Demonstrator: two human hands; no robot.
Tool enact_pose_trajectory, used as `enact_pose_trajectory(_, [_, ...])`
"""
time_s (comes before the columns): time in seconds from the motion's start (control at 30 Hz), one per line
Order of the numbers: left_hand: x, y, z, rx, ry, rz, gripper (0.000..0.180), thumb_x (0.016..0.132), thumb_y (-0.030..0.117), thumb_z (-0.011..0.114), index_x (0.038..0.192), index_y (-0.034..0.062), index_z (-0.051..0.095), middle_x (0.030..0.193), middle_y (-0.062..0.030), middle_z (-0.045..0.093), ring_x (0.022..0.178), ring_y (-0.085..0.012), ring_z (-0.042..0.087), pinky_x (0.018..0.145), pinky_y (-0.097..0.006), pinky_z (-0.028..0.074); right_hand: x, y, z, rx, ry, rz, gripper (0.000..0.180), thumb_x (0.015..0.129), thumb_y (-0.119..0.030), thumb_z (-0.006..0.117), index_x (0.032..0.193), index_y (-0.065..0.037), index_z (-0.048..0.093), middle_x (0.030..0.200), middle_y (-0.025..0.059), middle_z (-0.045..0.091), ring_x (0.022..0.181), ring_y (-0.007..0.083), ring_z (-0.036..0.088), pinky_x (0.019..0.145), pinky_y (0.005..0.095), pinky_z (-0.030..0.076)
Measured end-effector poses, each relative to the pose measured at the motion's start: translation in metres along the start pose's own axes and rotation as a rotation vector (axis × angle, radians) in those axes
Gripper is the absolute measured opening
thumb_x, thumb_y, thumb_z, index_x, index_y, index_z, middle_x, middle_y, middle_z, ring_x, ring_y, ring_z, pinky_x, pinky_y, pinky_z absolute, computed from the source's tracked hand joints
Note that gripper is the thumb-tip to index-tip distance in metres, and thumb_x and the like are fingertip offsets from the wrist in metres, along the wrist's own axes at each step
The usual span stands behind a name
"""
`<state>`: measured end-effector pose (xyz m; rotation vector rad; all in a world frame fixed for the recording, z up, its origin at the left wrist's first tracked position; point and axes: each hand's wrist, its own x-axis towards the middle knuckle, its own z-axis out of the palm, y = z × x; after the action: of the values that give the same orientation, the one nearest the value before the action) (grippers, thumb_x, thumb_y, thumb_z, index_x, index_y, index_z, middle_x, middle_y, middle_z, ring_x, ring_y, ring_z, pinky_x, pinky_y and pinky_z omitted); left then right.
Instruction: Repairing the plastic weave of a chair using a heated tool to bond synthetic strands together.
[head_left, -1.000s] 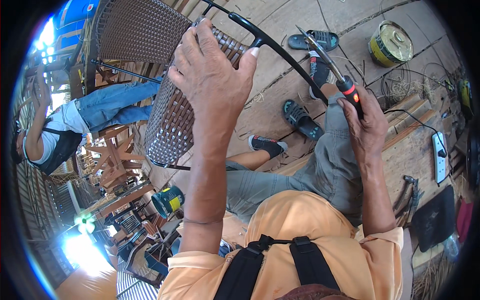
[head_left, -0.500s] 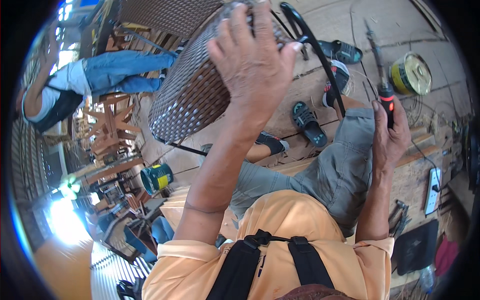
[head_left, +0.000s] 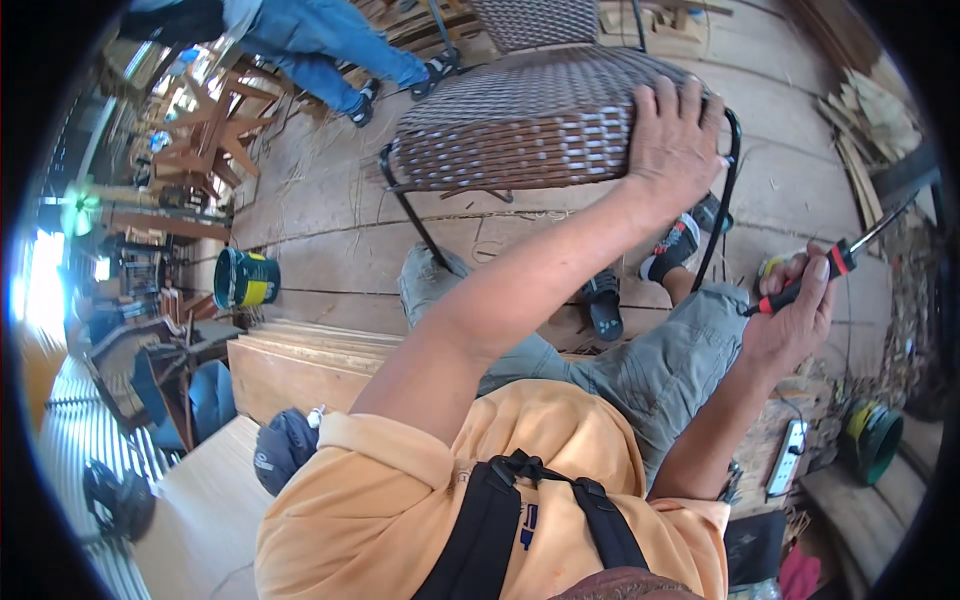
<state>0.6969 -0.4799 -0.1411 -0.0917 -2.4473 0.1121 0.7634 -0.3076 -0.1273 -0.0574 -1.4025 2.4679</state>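
Note:
A brown woven chair (head_left: 510,145) with a black metal frame stands in front of my knees. My left hand (head_left: 675,145) lies over the right front corner of its seat, fingers stretched across the weave. Off to the right, my right hand (head_left: 790,310) is closed round the handle of a soldering iron (head_left: 812,287). Its handle is black with red bands. The metal shaft points up and right, away from the chair; its far end is hard to make out against the dark clutter.
A green bucket (head_left: 246,279) stands on the plank floor at left. Stacked boards (head_left: 310,355) lie beside my left leg. On the right are a white power strip (head_left: 787,458) and another green bucket (head_left: 873,443). A person in jeans (head_left: 320,45) stands beyond the chair.
The view has turned, so the chair now faces me squarely. My left hand stays on its seat, farther right in view. The soldering iron has swung from upright to slanting up right.

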Motion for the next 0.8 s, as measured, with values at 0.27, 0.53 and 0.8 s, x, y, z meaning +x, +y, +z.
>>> enact_pose_trajectory(0.27, [0.001, -0.007, 0.002, 0.013, -0.037, 0.000, 0.068, 0.077, 0.051, 0.061, 0.128, 0.0073, 0.048, 0.120, -0.0152, 0.046, 0.109, -0.0354, 0.041, 0.092, -0.052, 0.029, -0.067, -0.047, 0.049, 0.352, -0.453, 0.167, 0.027, 0.094, -0.026, 0.057, 0.110, -0.007, 0.049, 0.094, 0.0074, 0.051, 0.073, 0.0168, 0.047, 0.070, 0.0323, 0.040])
enact_pose_trajectory(0.53, [-0.004, -0.021, -0.009, -0.047, -0.129, -0.018, 0.067, 0.076, 0.051, 0.063, 0.125, 0.0074, 0.051, 0.120, -0.0136, 0.050, 0.110, -0.0335, 0.044, 0.093, -0.050, 0.031, -0.119, -0.047, 0.084, 0.338, -0.572, 0.235, 0.018, 0.092, -0.018, 0.059, 0.101, -0.008, 0.047, 0.083, 0.0029, 0.047, 0.076, 0.0172, 0.048, 0.074, 0.0356, 0.044])
enact_pose_trajectory(0.8, [-0.148, -0.165, -0.098, -0.495, 0.344, -0.273, 0.016, 0.078, 0.012, 0.067, 0.094, 0.0086, 0.067, 0.095, -0.0079, 0.064, 0.090, -0.0286, 0.060, 0.081, -0.041, 0.046, -0.173, 0.052, 0.089, -0.124, -0.439, 0.536, 0.013, 0.089, -0.015, 0.060, 0.088, -0.004, 0.052, 0.062, -0.0005, 0.045, 0.053, 0.0122, 0.044, 0.051, 0.0283, 0.040])
